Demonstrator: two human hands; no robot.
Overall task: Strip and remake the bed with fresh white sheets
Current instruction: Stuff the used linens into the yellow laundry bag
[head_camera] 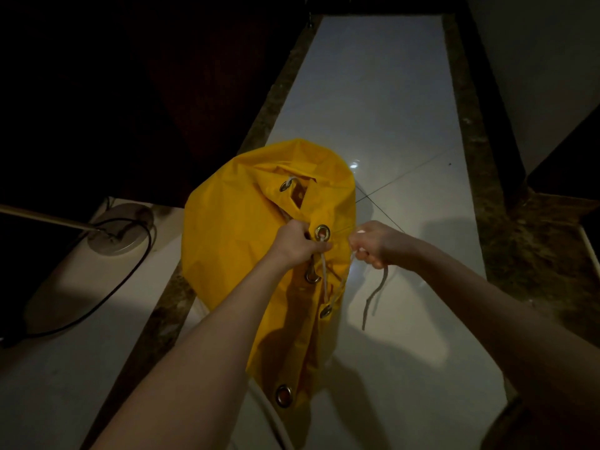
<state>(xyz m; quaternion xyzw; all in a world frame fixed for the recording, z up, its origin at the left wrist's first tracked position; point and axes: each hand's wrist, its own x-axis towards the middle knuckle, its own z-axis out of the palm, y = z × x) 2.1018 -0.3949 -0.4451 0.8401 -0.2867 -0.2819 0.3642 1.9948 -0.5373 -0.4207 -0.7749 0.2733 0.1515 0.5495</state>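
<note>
A yellow laundry bag (240, 228) with metal eyelets along its mouth stands on the white tiled floor in the middle of the view. My left hand (297, 243) grips the gathered rim of the bag beside one eyelet. My right hand (373, 243) pinches the white drawstring cord (373, 297), whose loose end dangles below my fist. The cord runs back through the eyelets between my hands. What is inside the bag is hidden.
A floor lamp's round base (121, 230) with a black cable (107, 300) sits on the floor at the left. Dark marble strips (480, 177) border the white floor tiles (373, 102). Dark furniture fills the upper left, and a wall rises at the right.
</note>
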